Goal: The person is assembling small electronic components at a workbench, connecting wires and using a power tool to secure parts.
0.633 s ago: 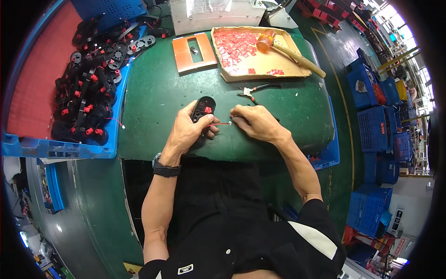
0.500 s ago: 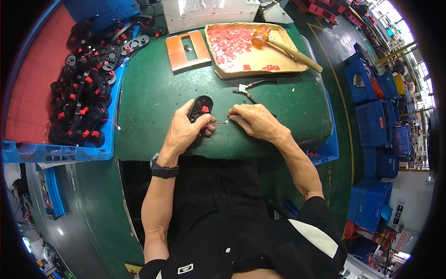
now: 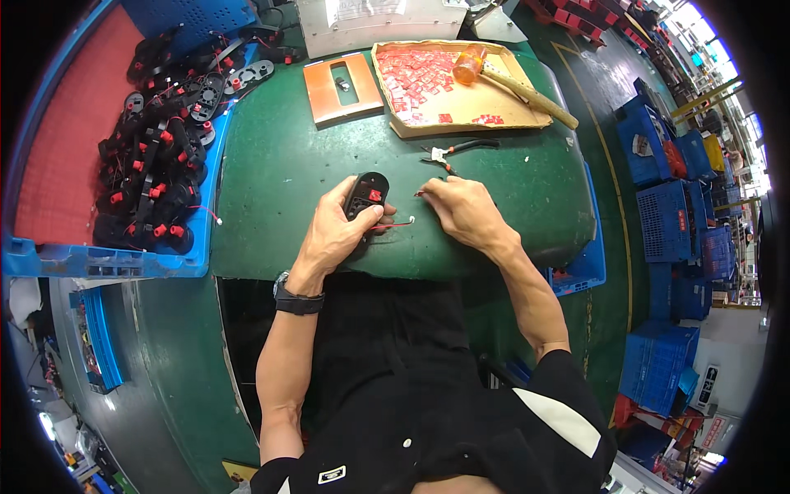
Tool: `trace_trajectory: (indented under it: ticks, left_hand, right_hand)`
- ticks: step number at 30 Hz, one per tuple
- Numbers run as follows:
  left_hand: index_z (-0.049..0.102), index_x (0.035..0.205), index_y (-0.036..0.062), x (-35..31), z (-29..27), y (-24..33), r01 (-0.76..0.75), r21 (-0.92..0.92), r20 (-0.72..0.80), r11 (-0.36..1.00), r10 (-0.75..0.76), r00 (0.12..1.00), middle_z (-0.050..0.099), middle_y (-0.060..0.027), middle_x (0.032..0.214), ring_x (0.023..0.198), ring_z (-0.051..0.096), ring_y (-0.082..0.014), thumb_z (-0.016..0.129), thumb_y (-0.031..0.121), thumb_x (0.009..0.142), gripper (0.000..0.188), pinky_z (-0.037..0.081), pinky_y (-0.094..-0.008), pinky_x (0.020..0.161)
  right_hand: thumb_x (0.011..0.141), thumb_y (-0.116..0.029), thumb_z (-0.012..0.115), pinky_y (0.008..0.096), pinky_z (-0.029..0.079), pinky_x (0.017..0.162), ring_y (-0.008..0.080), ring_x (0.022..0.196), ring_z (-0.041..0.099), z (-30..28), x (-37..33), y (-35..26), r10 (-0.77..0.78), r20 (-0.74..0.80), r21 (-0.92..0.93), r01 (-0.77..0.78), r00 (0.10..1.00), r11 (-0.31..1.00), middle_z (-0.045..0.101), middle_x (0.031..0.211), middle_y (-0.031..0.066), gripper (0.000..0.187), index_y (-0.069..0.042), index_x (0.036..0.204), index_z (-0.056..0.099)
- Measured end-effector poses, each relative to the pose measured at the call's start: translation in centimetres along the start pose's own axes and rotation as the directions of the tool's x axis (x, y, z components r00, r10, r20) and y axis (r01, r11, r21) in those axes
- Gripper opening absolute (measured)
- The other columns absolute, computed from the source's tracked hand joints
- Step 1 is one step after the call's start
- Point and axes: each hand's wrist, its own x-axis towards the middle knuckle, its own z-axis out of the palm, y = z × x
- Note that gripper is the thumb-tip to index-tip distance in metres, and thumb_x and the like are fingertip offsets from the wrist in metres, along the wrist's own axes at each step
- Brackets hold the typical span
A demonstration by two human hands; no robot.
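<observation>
My left hand (image 3: 331, 230) is closed around a black oval plastic housing (image 3: 356, 202), its thumb pressed on the near end. A small red part (image 3: 375, 195) sits in the housing's face. From beneath my thumb a thin red and dark cable runs right to a white connector (image 3: 411, 220). My right hand (image 3: 469, 210) is just across from it, thumb and forefinger pinched on a small reddish piece (image 3: 419, 193) that is mostly hidden by the fingertips. Beyond my right hand lie pliers (image 3: 444, 154) with dark handles, partly covered by that hand.
A cardboard tray (image 3: 428, 128) holds many red pieces and a mallet (image 3: 527, 95) with an orange head. Left of it lies an orange frame-like box (image 3: 318, 95). A blue crate (image 3: 206, 247) heaped with black housings stands on the left. The green worktop (image 3: 271, 165) ends near my waist.
The whole view has shifted slightly. My right hand has moved a little away from my body, with its pinch kept. My left hand still holds the housing.
</observation>
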Motion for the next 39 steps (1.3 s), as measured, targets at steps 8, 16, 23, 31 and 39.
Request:
trace_trajectory:
  ticks: [8, 16, 23, 31, 39]
  left_hand:
    - [0.059, 0.12, -0.0024, 0.0, 0.3, -0.6, -0.122, 0.18, 0.036, 0.976, 0.117, 0.992, 0.07, -0.0081, 0.098, 0.082, 0.069, -0.0143, 0.062, 0.002, 0.093, 0.028, 0.06, -0.0288, 0.074]
    - [0.064, 0.11, -0.004, 0.2, 0.7, -1.8, -0.067, 0.135, -0.084, 0.989, 0.079, 0.993, 0.068, -0.0032, 0.09, 0.08, 0.066, -0.0099, 0.056, 0.007, 0.094, 0.02, 0.056, -0.0241, 0.066]
    - [0.066, 0.091, -0.0034, 0.9, 0.9, -1.2, -0.126, 0.168, -0.159, 0.978, 0.153, 0.975, 0.06, 0.0006, 0.072, 0.066, 0.051, -0.0053, 0.056, 0.007, 0.091, 0.014, 0.045, -0.0248, 0.057]
    - [0.065, 0.104, -0.0063, 1.2, 0.3, 0.2, 0.22, -0.049, 0.039, 0.974, -0.219, 0.975, 0.073, -0.0196, 0.087, 0.07, 0.073, -0.0224, 0.053, 0.007, 0.095, 0.02, 0.059, -0.0294, 0.06]
    - [0.062, 0.107, -0.008, 2.5, 1.0, 0.7, 0.369, 0.055, 0.166, 0.928, -0.373, 0.913, 0.073, -0.0241, 0.089, 0.072, 0.074, -0.0281, 0.052, 0.006, 0.095, 0.022, 0.063, -0.0341, 0.063]
  right_hand:
    - [0.09, -0.006, 0.072, 0.0329, 0.053, 0.068, 0.0207, 0.075, 0.069, 0.4, 3.0, -4.3, -0.083, -0.115, 0.381, 0.121, 0.99, 0.917, 0.071, 0.086, 0.0129, 0.012, 0.004, 0.096, 0.073]
    - [0.089, -0.008, 0.073, 0.0332, 0.052, 0.064, 0.0223, 0.072, 0.07, 2.0, 2.6, -4.1, 0.142, -0.079, 0.475, -0.088, 0.987, 0.876, 0.07, 0.083, 0.0141, 0.014, 0.005, 0.093, 0.072]
    - [0.084, -0.005, 0.073, 0.0382, 0.054, 0.067, 0.0332, 0.075, 0.068, 2.4, 1.9, -6.2, 0.03, -0.398, 0.121, 0.02, 0.917, 0.993, 0.068, 0.082, 0.0145, 0.011, 0.002, 0.093, 0.072]
    - [0.09, -0.003, 0.068, 0.0299, 0.055, 0.081, 0.0159, 0.085, 0.071, -10.1, 12.3, -7.1, -0.093, -0.688, 0.163, 0.279, 0.72, 0.946, 0.071, 0.085, 0.0122, 0.014, 0.003, 0.103, 0.067]
    - [0.094, -0.023, 0.069, 0.0322, 0.047, 0.055, 0.0158, 0.069, 0.061, -26.6, 33.4, -1.0, -0.205, -0.607, 0.405, 0.521, 0.767, 0.751, 0.065, 0.089, 0.0044, 0.022, -0.008, 0.109, 0.066]
